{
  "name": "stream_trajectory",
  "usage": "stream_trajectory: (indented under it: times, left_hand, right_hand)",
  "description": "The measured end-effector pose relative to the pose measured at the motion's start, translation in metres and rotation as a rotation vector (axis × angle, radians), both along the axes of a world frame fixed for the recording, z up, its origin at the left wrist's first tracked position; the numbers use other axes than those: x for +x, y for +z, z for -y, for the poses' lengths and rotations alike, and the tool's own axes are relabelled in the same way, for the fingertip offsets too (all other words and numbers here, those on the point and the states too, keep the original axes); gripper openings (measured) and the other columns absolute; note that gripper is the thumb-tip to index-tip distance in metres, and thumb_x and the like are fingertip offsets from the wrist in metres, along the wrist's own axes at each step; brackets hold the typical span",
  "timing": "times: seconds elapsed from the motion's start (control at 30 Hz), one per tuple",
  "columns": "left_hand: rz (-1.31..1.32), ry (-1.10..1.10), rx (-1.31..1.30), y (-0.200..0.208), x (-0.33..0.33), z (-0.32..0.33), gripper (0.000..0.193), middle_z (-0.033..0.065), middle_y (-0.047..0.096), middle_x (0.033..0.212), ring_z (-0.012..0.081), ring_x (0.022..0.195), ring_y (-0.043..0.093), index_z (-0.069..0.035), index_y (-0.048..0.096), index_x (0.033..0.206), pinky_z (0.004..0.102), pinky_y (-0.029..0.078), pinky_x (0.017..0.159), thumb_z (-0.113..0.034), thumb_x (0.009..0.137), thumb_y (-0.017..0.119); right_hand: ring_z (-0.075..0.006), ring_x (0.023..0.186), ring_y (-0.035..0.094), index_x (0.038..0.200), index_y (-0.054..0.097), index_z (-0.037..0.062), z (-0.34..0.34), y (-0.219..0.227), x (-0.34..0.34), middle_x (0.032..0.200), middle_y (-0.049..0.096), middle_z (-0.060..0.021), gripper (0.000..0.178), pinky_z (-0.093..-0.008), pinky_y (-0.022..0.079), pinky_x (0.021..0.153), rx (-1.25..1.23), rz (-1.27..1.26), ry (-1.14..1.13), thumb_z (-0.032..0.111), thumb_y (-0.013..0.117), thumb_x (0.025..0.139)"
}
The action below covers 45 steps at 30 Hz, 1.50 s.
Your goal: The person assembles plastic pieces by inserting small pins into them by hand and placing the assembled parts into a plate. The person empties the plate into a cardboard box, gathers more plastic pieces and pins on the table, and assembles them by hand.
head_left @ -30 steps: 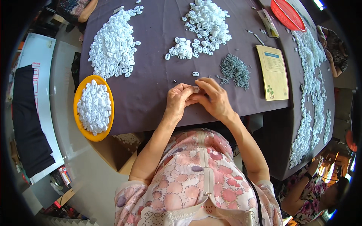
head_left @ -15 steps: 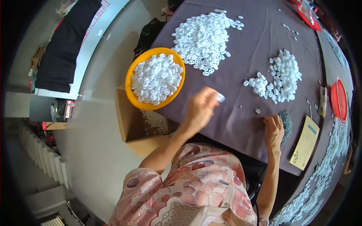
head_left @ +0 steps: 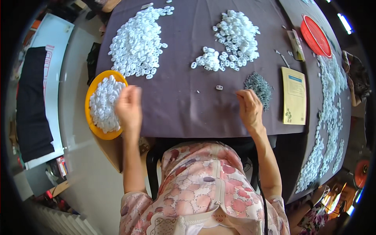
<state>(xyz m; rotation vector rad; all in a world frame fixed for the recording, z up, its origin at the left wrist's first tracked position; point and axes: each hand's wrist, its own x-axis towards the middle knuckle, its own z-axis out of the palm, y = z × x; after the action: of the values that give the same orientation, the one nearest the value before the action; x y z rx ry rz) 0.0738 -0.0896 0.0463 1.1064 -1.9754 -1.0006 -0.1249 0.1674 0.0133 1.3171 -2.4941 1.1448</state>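
L hand blurred, at bowl's R rim; fingers curled, can't tell if gripping. Wht pcs in bowl. R hand well R of bowl, beside gray pins; fingers bunched, grip unclear. Lone pc R of bowl, btwn hands. Big pile just beyond bowl; packet far R of bowl.

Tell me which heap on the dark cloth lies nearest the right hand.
The grey heap of small thin pieces, right beside the right hand; its colour sets it apart, and the white heaps lie farther away.
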Motion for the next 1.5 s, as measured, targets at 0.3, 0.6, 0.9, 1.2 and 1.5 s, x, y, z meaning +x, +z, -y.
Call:
stream_trajectory:
  times: [0.3,0.6,0.9,1.2,1.5]
  left_hand:
    - [0.032,-0.529,-0.198,-0.048,-0.12,-0.119,0.008,0.0126,0.057,0.08,0.0316,0.066,0.058,-0.004,0.06,0.083,0.0386,0.047,0.056,-0.009,0.078,0.062]
    - [-0.005,-0.605,-0.093,-0.043,-0.118,-0.123,0.007,0.0118,0.055,0.079,0.0285,0.062,0.057,-0.003,0.058,0.081,0.0354,0.047,0.055,-0.005,0.077,0.062]
    - [-0.285,-0.56,0.68,-0.022,-0.104,-0.123,0.006,0.0027,0.06,0.07,0.0074,0.059,0.059,0.0,0.059,0.084,0.0214,0.049,0.05,-0.004,0.086,0.055]
    - [-0.288,-0.693,0.562,-0.025,-0.09,-0.126,0.009,0.0066,0.065,0.074,0.0096,0.064,0.062,0.002,0.061,0.089,0.0219,0.05,0.055,-0.004,0.085,0.057]
    - [-0.32,-0.558,0.879,-0.022,-0.083,-0.125,0.011,0.005,0.06,0.072,0.0107,0.054,0.057,0.001,0.061,0.09,0.0221,0.048,0.045,-0.009,0.085,0.059]
  right_hand:
    - [-0.0271,0.068,0.059,0.086,0.057,0.0013,-0.014,0.009,0.027,0.078,0.058,-0.0108,0.012,-0.0317,0.047,0.06,-0.125,0.156,-0.02,-0.006,0.055,0.077]
    - [-0.0207,0.058,0.053,0.086,0.053,0.0001,0.003,-0.001,0.017,0.073,0.056,-0.0093,0.009,-0.028,0.044,0.055,-0.217,0.244,-0.027,-0.006,0.054,0.079]
    - [-0.0084,0.065,0.056,0.089,0.055,-0.0002,0.017,-0.003,0.028,0.077,0.06,-0.0033,0.004,-0.0218,0.047,0.06,-0.414,0.968,-0.039,0.001,0.052,0.086]
    - [-0.0074,0.065,0.055,0.089,0.058,-0.0016,0.014,0.008,0.032,0.077,0.06,-0.0019,0.005,-0.0212,0.047,0.06,-0.459,1.073,0.028,0.001,0.055,0.085]
    - [-0.0078,0.07,0.057,0.092,0.059,-0.0011,0.011,0.011,0.035,0.079,0.06,-0.0017,0.009,-0.0214,0.048,0.064,-0.521,1.017,0.015,-0.003,0.057,0.083]
